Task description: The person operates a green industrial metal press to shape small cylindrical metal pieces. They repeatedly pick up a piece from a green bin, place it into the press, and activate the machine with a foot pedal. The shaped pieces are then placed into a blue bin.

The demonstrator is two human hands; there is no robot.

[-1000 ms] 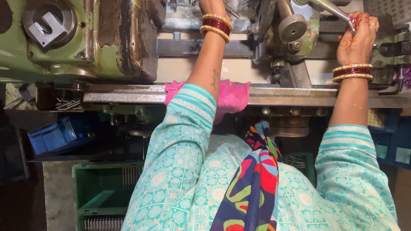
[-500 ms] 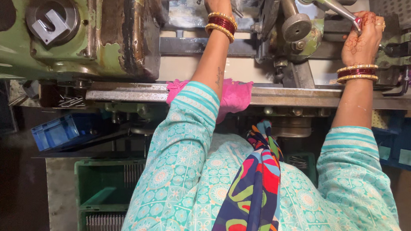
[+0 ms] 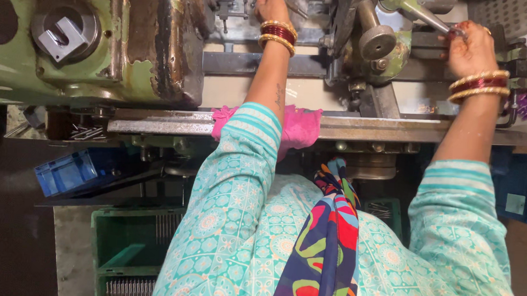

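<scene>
- Landmark: green lathe-type machine (image 3: 101, 58), paint worn and rust-stained, spanning the top of the view.
- Left hand (image 3: 272, 5): reaching into the machine's metal parts just right of the green housing; wrist carries red and gold bangles (image 3: 278, 35). The fingers run out of view at the top edge, so whether they are apart or clamped on anything cannot be told.
- Right hand (image 3: 470, 49): at the machine's right end, fingers wrapped together around the tip of a slim metal lever (image 3: 426, 16) that slants up and left to a green hub. Matching bangles on this wrist.
- Round grey knob (image 3: 377, 41): on the machine just left of the lever, between the two hands.
- Pink cloth (image 3: 303, 127): draped over the machine's front steel rail (image 3: 158, 125), partly hidden under the left forearm.
- Grey chuck-like fitting (image 3: 64, 34): set in the machine's green housing, far left.
- Blue plastic crate (image 3: 73, 172): below the machine's rail, to the left.
- Green plastic crate (image 3: 131, 255): below the blue one, holding a row of thin metal rods at its lower edge.
- Clothing: turquoise patterned sleeves; multicoloured scarf (image 3: 324, 245) hanging down the middle.
</scene>
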